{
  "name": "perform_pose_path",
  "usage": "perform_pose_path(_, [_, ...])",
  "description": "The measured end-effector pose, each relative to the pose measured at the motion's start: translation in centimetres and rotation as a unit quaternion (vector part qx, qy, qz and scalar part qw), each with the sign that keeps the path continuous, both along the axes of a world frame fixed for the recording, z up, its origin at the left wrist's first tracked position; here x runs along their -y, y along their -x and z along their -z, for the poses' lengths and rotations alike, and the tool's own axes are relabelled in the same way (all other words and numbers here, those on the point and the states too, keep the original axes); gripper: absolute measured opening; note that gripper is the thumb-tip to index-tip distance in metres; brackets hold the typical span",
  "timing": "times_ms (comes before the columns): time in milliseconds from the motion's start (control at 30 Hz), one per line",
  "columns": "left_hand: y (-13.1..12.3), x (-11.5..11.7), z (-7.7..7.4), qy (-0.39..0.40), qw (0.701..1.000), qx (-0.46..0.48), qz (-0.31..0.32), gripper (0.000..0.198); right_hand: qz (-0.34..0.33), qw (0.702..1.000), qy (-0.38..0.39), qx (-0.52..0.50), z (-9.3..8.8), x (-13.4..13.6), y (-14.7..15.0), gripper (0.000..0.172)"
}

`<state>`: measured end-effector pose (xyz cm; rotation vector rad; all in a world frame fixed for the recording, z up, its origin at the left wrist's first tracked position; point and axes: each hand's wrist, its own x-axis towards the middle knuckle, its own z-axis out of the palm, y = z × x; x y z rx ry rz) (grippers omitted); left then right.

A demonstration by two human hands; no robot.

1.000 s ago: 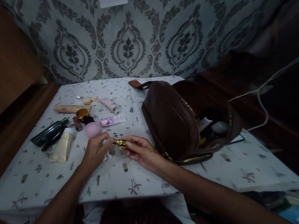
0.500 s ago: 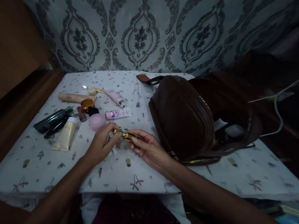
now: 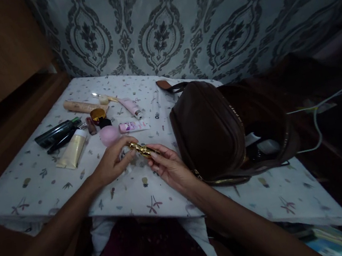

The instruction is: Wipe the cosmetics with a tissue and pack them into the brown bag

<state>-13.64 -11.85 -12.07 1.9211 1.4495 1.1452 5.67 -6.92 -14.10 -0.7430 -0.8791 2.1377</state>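
Observation:
Between my hands, just above the tabletop, is a shiny gold tube [image 3: 143, 149] that looks like a lipstick. My right hand [image 3: 171, 165] grips its right end between thumb and fingers. At the other end, my left hand [image 3: 113, 161] is closed with thumb and fingertips on the tube. Something clear and glinting shows under the left fingers, too blurred to name. Just beyond my left hand sit a round pink object [image 3: 109, 135] and a small pink printed tube [image 3: 133, 126].
A brown leather bag [image 3: 208, 134] stands unzipped on the right of the cloth-covered table [image 3: 111, 204]. On the left lie a cream tube [image 3: 72, 150], a dark green bottle [image 3: 54, 134], a gold-rimmed jar [image 3: 98, 114], a beige tube [image 3: 83, 106] and a pale pink tube [image 3: 130, 107].
The left fingers have shifted slightly, so more of the gold tube's left end shows. Both hands stay on it. The whole view has tilted a little.

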Motion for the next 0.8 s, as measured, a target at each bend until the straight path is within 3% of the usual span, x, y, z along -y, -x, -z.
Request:
perform_pose_path(467, [-0.04,-0.46,0.04,0.028,0.999,0.029,-0.028,0.034,-0.013,1.000,-0.024,-0.006,0.09,0.21,0.01,0.035])
perform_pose_path(700, [0.03,-0.43,0.07,0.005,0.999,0.054,0.007,0.024,-0.001,1.000,-0.013,-0.004,0.27,0.06,0.03,0.033])
perform_pose_path(800, [0.01,-0.33,0.04,0.023,0.997,0.071,0.008,0.028,0.003,1.000,-0.003,-0.004,0.13,0.06,0.06,0.033])
